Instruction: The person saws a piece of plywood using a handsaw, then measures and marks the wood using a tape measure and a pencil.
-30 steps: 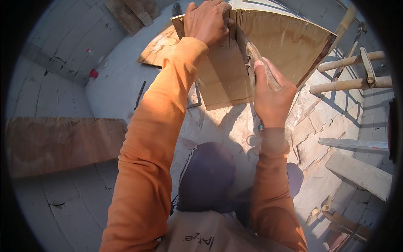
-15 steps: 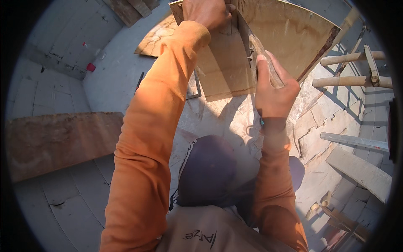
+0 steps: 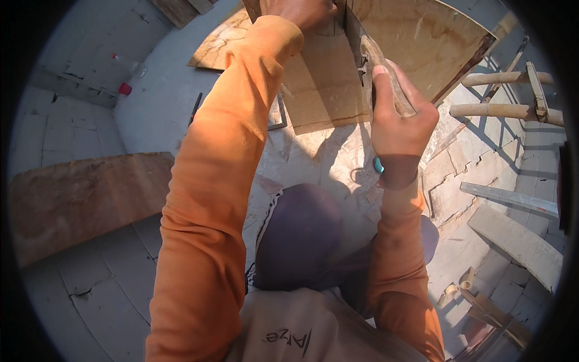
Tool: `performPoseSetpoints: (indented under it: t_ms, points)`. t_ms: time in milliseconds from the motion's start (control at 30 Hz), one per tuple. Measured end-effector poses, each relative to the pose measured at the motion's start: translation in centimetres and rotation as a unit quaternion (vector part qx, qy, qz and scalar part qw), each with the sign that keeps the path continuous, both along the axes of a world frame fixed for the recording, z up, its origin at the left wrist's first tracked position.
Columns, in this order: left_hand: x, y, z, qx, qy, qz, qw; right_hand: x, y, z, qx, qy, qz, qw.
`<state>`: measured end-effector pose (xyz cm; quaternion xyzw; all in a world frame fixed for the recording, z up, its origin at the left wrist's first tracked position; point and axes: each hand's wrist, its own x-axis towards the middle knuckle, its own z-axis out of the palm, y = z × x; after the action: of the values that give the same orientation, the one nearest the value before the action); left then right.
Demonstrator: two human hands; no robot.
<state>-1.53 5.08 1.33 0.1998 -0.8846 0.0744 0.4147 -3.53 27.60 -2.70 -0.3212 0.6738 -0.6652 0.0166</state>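
Note:
My right hand (image 3: 405,123) is closed round the worn wooden handle (image 3: 389,81) of a handsaw. Its thin dark blade (image 3: 357,29) points away from me, between two pieces of stained plywood. One piece, the flat plywood board (image 3: 322,102), lies to the left of the blade. The larger plywood sheet (image 3: 416,45), with a dark right edge, is tilted up on its right. At the top edge of the picture my left hand (image 3: 300,12) bears down on the wood with curled fingers. It is partly cut off, and what its fingers grip is hidden.
A reddish-brown board (image 3: 90,199) stands at the left. Bamboo poles (image 3: 500,110) cross at the right, above a metal bar (image 3: 509,199) and a grey plank (image 3: 515,244). A clear bottle with a red cap (image 3: 125,88) lies far left. My bent knee (image 3: 298,238) is close below the plywood.
My right hand and the saw have drawn back slightly toward me relative to the plywood. The view has shifted a little, and my left hand sits higher in the picture, more cut off.

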Motion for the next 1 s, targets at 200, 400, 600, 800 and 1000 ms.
performPoseSetpoints:
  t_ms: [200, 400, 600, 800, 1000]
  points:
    - [0.1, 0.2, 0.3, 0.043, -0.055, 0.034, 0.997, 2.8, 5.5, -3.6, 0.038, -0.021, -0.005, 0.999]
    - [1.1, -1.5, 0.2, 0.000, -0.033, 0.046, 0.998, 6.7, 13.4, -5.2, 0.057, 0.039, 0.002, 0.998]
    - [0.7, 1.0, 0.8, 0.017, -0.044, 0.016, 0.999, -1.4, -1.3, 0.4, 0.007, 0.067, -0.007, 0.998]
    - [1.1, -1.2, 0.6, 0.021, -0.058, 0.046, 0.997, 5.5, 13.5, -7.4, 0.060, 0.147, -0.031, 0.987]
    - [0.2, -1.1, -0.2, -0.009, -0.021, 0.028, 0.999, 1.2, 3.9, -2.3, 0.027, -0.010, -0.023, 0.999]
